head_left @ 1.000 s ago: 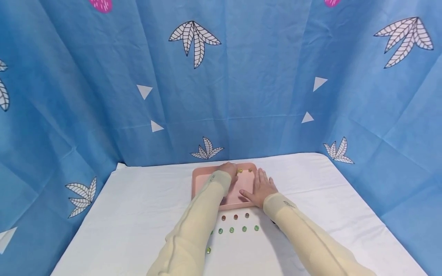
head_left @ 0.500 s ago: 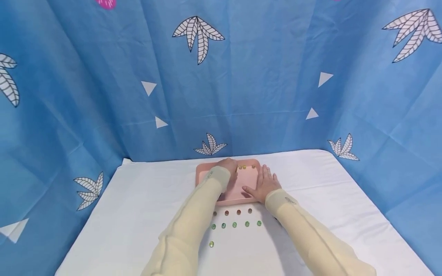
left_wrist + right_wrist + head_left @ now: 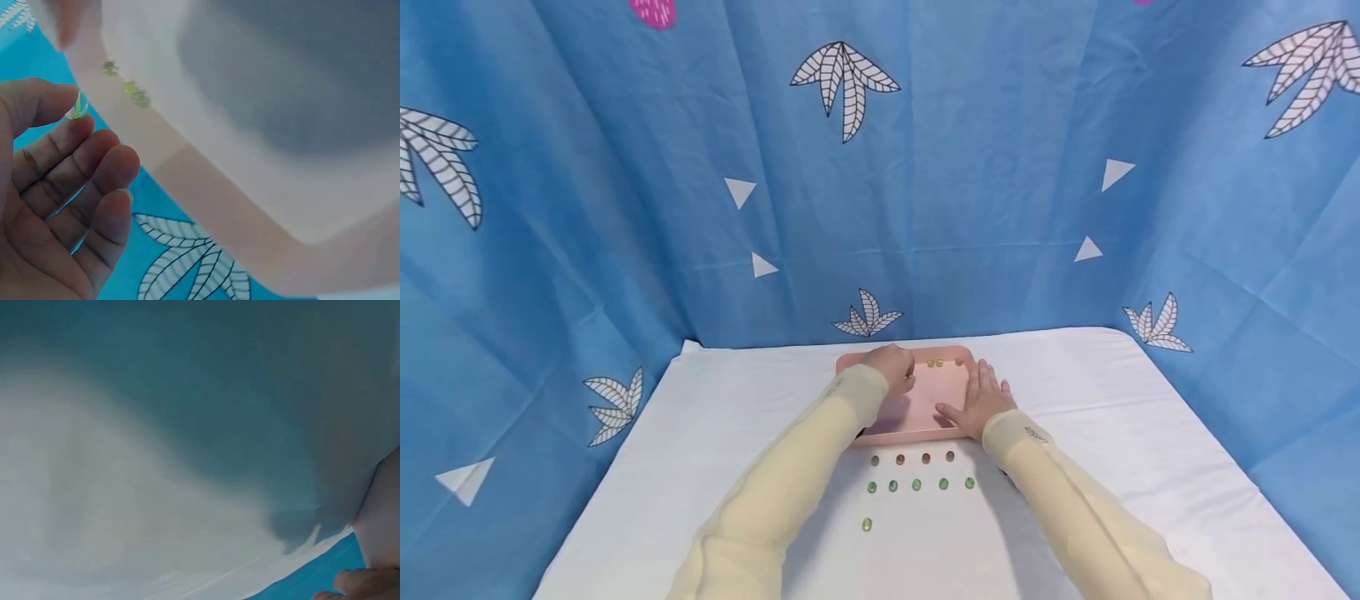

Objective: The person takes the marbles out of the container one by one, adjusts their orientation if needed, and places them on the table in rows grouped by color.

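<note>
A clear marble with a yellow-green swirl (image 3: 77,107) is pinched between the thumb and index fingertip of my left hand (image 3: 889,367). That hand is over the back part of a pink rectangular tray (image 3: 934,400), its other fingers loosely curled. Several yellowish marbles (image 3: 136,94) lie inside along the tray's back wall, to the right of the left hand. My right hand (image 3: 987,408) rests at the tray's right rim with fingers extended and thumb spread toward the inside. Only a bit of the right fingers (image 3: 369,582) shows in the right wrist view.
In front of the tray is a row of reddish-brown marbles (image 3: 926,458). Nearer lies a row of green marbles (image 3: 917,484), and then a single yellow-green marble (image 3: 867,524). A white cloth (image 3: 737,433) covers the table, with a blue patterned curtain (image 3: 970,183) around it.
My left hand has drawn slightly left, away from the yellowish marbles at the tray's back wall. The right hand stays at the rim. The head view has shifted a little.
</note>
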`<state>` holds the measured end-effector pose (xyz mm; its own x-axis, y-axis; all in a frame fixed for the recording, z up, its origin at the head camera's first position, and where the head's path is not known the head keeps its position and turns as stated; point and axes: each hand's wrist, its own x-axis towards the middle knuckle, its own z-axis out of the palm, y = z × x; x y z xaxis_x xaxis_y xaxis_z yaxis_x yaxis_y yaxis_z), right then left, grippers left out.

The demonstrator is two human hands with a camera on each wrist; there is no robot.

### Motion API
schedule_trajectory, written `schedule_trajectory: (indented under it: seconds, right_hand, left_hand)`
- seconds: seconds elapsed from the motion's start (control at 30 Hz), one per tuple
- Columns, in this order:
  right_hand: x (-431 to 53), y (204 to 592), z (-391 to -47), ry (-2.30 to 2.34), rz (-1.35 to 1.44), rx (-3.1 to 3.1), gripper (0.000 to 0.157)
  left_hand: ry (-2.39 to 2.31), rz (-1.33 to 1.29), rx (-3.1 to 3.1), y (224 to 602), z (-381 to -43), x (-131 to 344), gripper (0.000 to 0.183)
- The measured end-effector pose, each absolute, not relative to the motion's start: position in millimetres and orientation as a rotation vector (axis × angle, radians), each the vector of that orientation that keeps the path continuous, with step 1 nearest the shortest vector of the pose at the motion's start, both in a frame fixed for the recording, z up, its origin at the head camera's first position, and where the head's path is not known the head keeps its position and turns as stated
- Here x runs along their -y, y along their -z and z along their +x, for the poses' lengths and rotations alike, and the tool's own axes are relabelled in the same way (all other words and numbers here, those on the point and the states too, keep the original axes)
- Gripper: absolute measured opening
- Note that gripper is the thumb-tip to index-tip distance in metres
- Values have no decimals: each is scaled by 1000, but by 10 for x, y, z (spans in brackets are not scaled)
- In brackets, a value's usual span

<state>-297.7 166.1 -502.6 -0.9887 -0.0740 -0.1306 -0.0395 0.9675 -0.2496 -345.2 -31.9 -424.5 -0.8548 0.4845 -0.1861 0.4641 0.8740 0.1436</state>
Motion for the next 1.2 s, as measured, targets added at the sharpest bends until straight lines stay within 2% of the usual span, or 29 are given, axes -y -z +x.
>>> schedule_trajectory:
  seconds: [0.57,0.87,1.2]
  right_hand:
    - [-1705,5033,-3010,394,-115,-2974,115]
    - [-1688,5090,-3010,383,-131,-2948,115]
    - [-1672,4967,-3008,398,-135,-2928,112]
  left_hand:
    - [-134,991,-2955,3851,-2930,683,9]
    - [-253,1030,-2897,3819,-2650,797,8]
    - [-261,1131,-2880,3819,-2436,949,8]
